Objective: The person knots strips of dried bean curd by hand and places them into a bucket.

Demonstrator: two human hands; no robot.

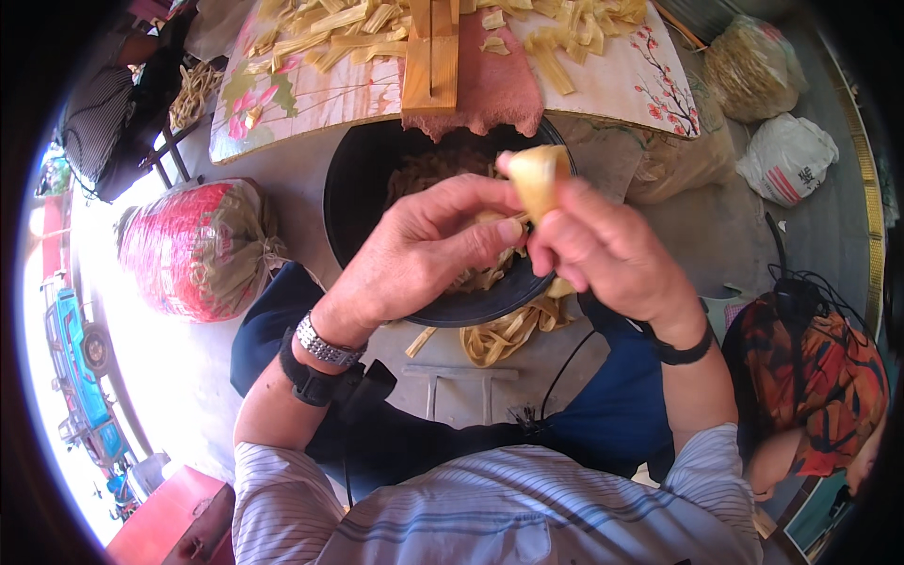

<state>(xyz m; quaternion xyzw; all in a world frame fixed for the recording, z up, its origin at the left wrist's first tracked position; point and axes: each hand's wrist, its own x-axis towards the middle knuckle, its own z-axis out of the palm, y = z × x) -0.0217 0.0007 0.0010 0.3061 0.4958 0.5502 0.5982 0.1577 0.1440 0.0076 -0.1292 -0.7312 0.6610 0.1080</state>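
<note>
A pale yellow folded strip (539,180), perhaps of dried plant husk, is pinched in the fingers of my right hand (611,247); motion blurs it. Close beside it on the left, my left hand (431,247) has its thumb and forefinger together at the strip's lower end; whether it grips the strip I cannot tell. Both hands are over a black round tub (364,212) holding similar loose pieces. Beyond the tub, a wooden block with a thin slot or blade (441,92) lies on a pink cloth (494,92) on a floral-patterned board (332,106).
More yellow strips (360,32) lie on the board, and a looped bundle (505,339) is on the floor below the tub. A red wrapped sack (191,247) stands at left, a white plastic bag (791,159) at right. People sit at both sides.
</note>
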